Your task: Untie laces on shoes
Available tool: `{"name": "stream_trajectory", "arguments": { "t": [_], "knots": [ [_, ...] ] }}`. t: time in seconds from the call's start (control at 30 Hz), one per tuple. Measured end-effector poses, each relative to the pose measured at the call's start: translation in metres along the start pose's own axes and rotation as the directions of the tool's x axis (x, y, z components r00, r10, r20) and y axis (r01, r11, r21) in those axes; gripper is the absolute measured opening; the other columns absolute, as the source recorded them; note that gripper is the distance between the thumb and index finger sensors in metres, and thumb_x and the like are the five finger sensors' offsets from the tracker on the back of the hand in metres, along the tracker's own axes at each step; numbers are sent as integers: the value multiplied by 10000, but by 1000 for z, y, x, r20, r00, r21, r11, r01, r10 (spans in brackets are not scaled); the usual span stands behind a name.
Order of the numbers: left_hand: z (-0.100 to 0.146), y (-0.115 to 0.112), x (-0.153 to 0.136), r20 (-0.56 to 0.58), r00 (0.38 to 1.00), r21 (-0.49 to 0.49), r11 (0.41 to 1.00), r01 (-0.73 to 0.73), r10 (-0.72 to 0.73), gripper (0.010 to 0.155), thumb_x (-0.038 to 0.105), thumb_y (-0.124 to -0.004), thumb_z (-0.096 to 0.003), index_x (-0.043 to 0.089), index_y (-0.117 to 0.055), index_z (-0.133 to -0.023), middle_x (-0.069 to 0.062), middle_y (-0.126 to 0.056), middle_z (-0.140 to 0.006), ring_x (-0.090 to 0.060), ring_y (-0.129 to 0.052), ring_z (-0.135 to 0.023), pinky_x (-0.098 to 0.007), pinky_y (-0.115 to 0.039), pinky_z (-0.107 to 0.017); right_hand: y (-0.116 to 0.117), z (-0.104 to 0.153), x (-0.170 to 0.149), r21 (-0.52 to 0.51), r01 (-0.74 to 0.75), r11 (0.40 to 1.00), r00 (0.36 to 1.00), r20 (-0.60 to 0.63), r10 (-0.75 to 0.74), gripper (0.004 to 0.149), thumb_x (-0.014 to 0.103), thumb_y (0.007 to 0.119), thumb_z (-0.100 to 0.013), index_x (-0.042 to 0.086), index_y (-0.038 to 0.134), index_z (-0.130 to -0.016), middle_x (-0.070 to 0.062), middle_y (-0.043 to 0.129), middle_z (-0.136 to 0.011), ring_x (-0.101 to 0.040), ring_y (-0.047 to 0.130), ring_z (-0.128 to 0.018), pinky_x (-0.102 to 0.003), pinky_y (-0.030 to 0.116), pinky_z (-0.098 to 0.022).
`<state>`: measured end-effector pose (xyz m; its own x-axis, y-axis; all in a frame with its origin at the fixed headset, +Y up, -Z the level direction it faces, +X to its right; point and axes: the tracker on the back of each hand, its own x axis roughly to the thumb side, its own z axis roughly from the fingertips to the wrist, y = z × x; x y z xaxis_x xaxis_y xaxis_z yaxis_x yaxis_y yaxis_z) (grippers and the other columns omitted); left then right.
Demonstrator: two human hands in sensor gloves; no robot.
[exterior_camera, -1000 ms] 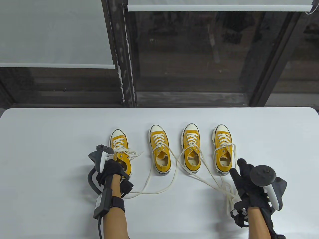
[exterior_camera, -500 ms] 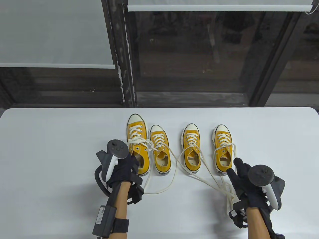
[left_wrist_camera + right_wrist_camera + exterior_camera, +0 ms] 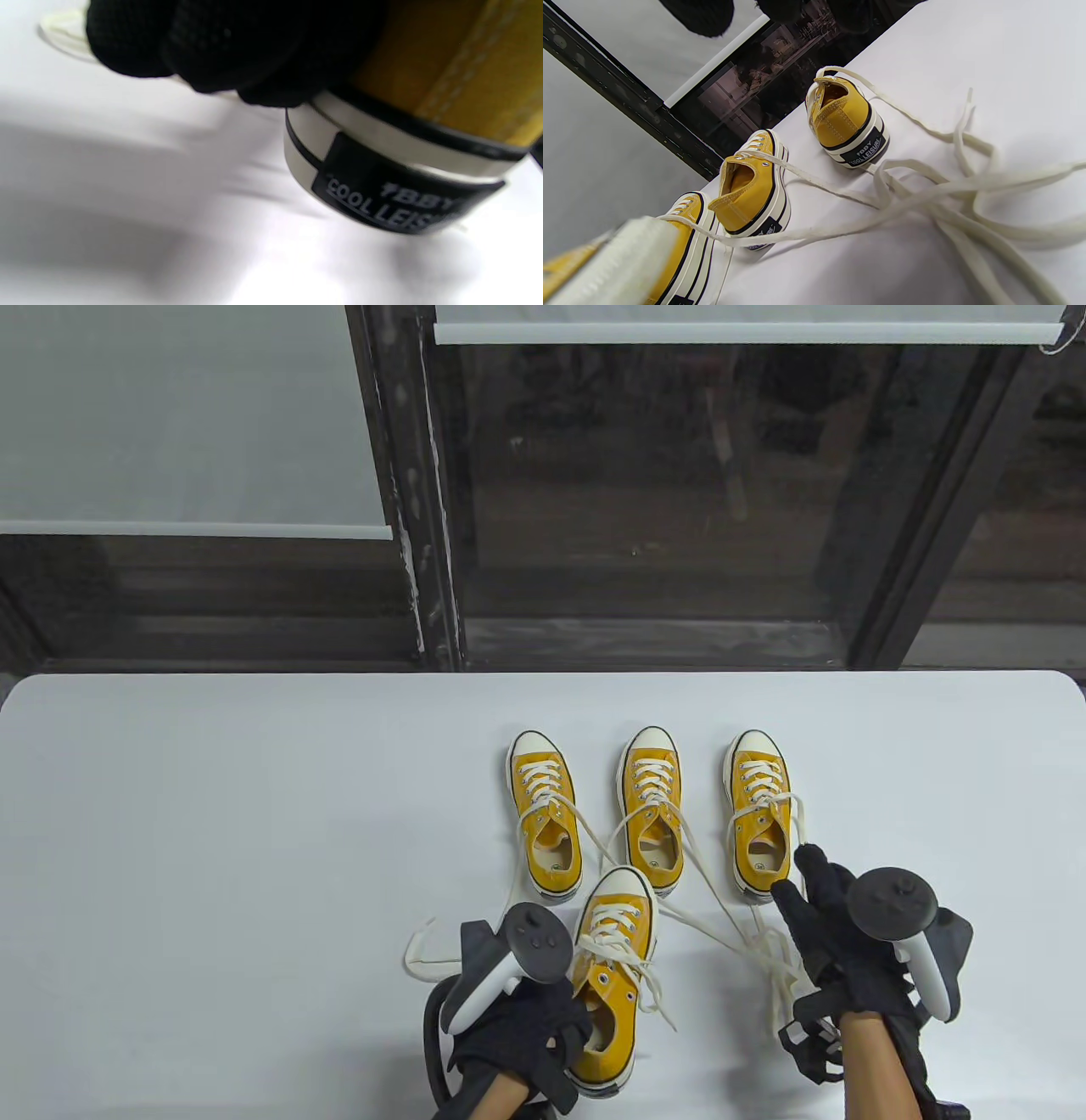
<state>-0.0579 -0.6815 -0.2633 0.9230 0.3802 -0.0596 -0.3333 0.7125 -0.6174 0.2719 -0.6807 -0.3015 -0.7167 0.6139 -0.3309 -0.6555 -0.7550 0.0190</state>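
The left hand (image 3: 517, 1044) grips the heel of the fourth shoe (image 3: 612, 976), at six o'clock from the three unlaced shoes (image 3: 649, 806). Its bow (image 3: 632, 963) looks tied, so this is judged the last untying. The right hand (image 3: 836, 933) hovers at four o'clock, fingers apart, and next needs a loose lace end to pull.

A white table (image 3: 212, 814) with rounded far corners carries four yellow canvas shoes. Three stand in a row, toes pointing away: the left shoe (image 3: 545, 814), the middle shoe (image 3: 652, 810) and the right shoe (image 3: 759, 814). Their loose cream laces (image 3: 768, 959) trail toward the near edge and pile up in a tangle on the tabletop. A fourth shoe (image 3: 612, 967) sits nearer, just in front of the row, its laces tied in a bow
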Motion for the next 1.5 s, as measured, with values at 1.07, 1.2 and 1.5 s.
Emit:
{"name": "stream_trajectory", "arguments": {
  "t": [1.07,1.2,1.5],
  "knots": [
    [-34,-5,14,-124,986,-157,984,88,-108,543,504,-718,-602,45,-876,-845,34,-1058,-426,-94,-1046,-272,-477,-834,-467,31,-1,27,303,-28,953,992,128,-12,504,438,642,-669,213,588,-1116,-84,716,-1048,-335,770,-961,-607,484,-764],
    [-26,23,9,-74,997,6,1000,13,-12,524,473,-716,-612,99,-768,-977,21,-1016,-603,-127,-1027,-457,-499,-769,-587,57,3,45,447,-158,880,980,179,85,364,324,714,-654,225,742,-1003,-64,814,-951,-328,834,-892,-617,518,-741],
    [-50,12,-11,44,979,-64,978,-197,200,637,440,-750,-612,285,-480,-1168,-42,-645,-1163,-314,-664,-1088,-640,-477,-803,101,8,57,479,-460,748,888,275,369,637,399,802,-608,224,517,-1151,-155,463,-1172,-437,482,-1092,-652,381,-767]
  ]
}}
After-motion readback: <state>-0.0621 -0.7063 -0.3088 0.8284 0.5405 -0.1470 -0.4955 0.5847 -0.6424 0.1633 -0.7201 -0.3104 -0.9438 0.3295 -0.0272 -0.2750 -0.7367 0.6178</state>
